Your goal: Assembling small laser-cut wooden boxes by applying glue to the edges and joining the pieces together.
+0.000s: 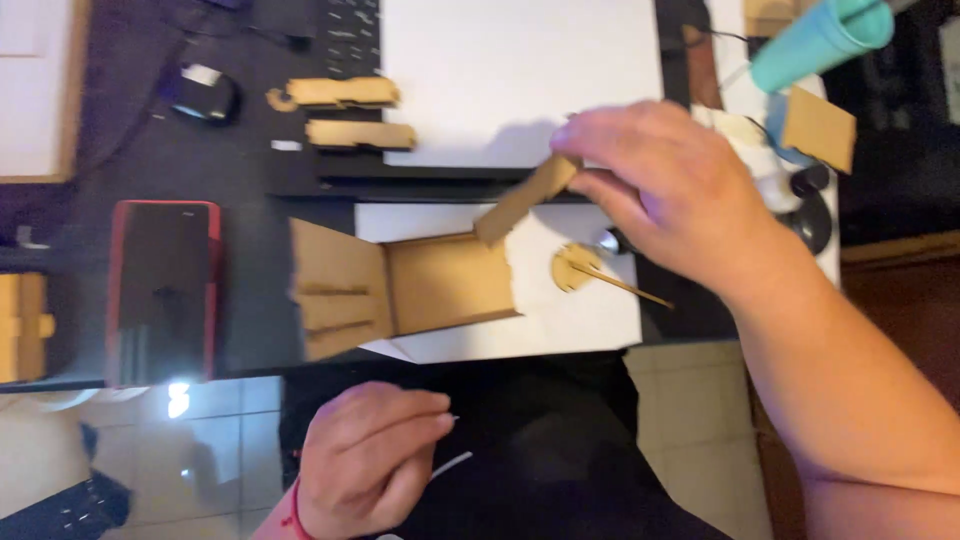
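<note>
A narrow brown cardboard strip (527, 199) slanted up and right from the folded brown cardboard box (400, 288), pinched at its upper end by the right hand (665, 195); the left hand (365, 458), well below the box, pinched a thin white sliver.

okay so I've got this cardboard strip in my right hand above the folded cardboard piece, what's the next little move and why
Probably lower the cardboard strip onto the folded cardboard piece. Your right hand pinches it tilted, its lower end just at the piece's upper right corner, while your left hand sits off the table, pinching something thin and white.
</note>
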